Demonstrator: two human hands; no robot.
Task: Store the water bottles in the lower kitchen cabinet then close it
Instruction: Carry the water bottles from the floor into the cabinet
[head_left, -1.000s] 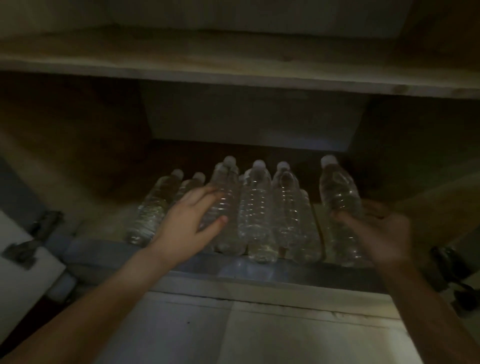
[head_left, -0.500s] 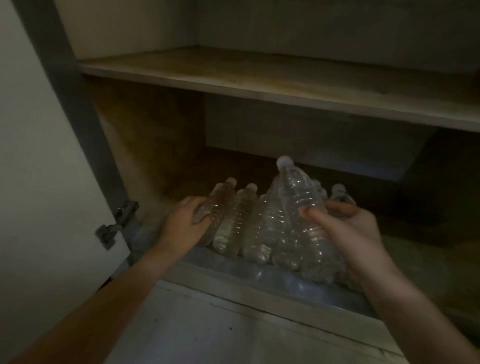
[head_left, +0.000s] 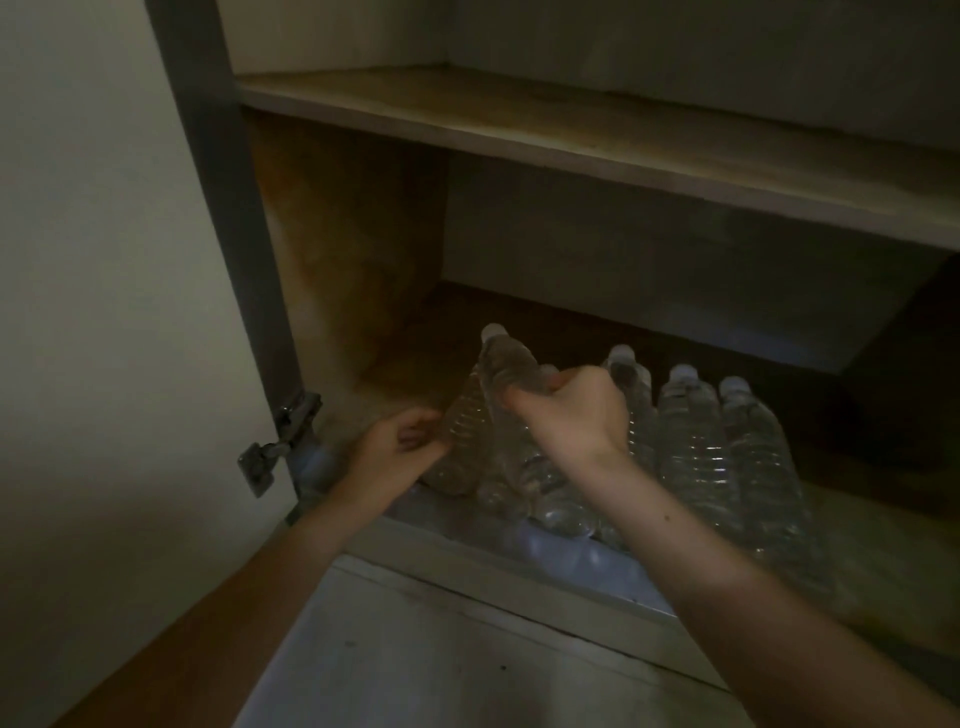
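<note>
**Bottles could tip over**

The right hand (head_left: 571, 415) is closed around one water bottle (head_left: 506, 379), leaning toward ten o'clock over the other bottles (head_left: 696, 447) on the cabinet floor (head_left: 415, 364). The left hand (head_left: 395, 452) is half curled at nine o'clock, touching the end bottle (head_left: 457, 441); I cannot tell if it grips. A hard push may knock the row down.

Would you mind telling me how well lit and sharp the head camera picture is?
Head view: dim overall, the cabinet's back corner nearly black; faint glints on the water bottles; the right hand and left hand slightly soft; the shelf edge looks bowed, probably from wide-angle distortion.
</note>
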